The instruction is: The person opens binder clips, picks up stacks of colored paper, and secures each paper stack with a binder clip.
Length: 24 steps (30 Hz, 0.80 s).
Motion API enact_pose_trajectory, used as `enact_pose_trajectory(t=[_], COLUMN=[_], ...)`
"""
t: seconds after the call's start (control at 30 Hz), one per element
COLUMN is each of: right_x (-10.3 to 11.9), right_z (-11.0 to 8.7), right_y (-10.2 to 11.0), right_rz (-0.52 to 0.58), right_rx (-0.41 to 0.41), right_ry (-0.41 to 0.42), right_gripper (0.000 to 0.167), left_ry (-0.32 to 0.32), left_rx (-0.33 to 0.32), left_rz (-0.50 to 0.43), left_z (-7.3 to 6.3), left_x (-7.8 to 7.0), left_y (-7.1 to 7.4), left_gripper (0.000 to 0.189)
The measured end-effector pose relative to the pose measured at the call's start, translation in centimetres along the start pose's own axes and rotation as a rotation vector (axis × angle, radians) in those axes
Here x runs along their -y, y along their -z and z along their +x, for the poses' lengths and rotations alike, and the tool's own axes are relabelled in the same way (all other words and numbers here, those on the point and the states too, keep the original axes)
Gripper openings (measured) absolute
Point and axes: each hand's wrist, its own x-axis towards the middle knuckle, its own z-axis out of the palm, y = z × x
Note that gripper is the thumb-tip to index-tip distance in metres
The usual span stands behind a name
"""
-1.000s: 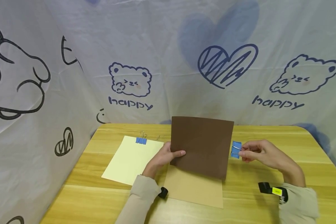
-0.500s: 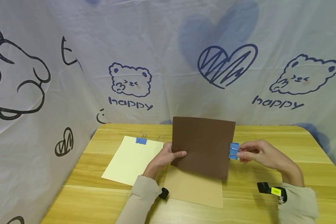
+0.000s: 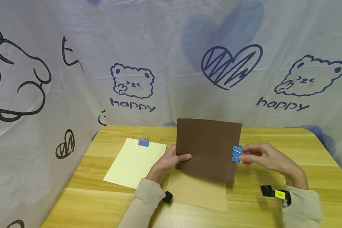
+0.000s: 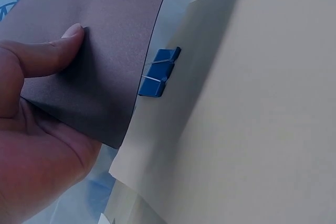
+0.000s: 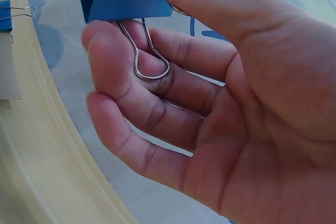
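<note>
Brown paper (image 3: 206, 145) is held up off the table by my left hand (image 3: 167, 162), thumb across its front at the lower left edge. At its right edge my right hand (image 3: 266, 158) pinches the wire handles of a blue binder clip (image 3: 237, 154). The clip's mouth overlaps that edge. In the right wrist view, one handle (image 5: 152, 76) of the clip lies against the curled fingers, while the thumb is on the other. Behind the brown paper, the left wrist view shows another blue binder clip (image 4: 159, 73) on the edge of a pale sheet (image 4: 252, 108).
A tan sheet (image 3: 199, 194) lies on the wooden table (image 3: 296, 152), partly under the raised brown paper. To the left is a cream sheet (image 3: 132, 164) with a blue binder clip (image 3: 143, 143) on its far edge. A printed cloth (image 3: 165, 38) hangs behind.
My right hand has brought the binder clip leftward from beside the brown paper onto its right edge. The brown paper has shifted slightly right in my left hand.
</note>
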Motion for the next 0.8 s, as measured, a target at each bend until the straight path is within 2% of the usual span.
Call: enact_pose_trajectory(t=[0.5,0.8], right_x=[0.06,-0.09], right_z=[0.19,0.26], right_y=[-0.39,-0.3], right_rz=[-0.013,0.032], right_rx=[-0.019,0.004], right_ry=[-0.008,-0.004], right_gripper=[0.021,0.021], left_ry=[0.012,0.006], left_rx=[0.008,0.03], left_rz=[0.005,-0.007], left_z=[-0.08,-0.07], left_x=[0.06,0.13], left_y=[-0.39,-0.29], left_gripper=[0.031,0.036])
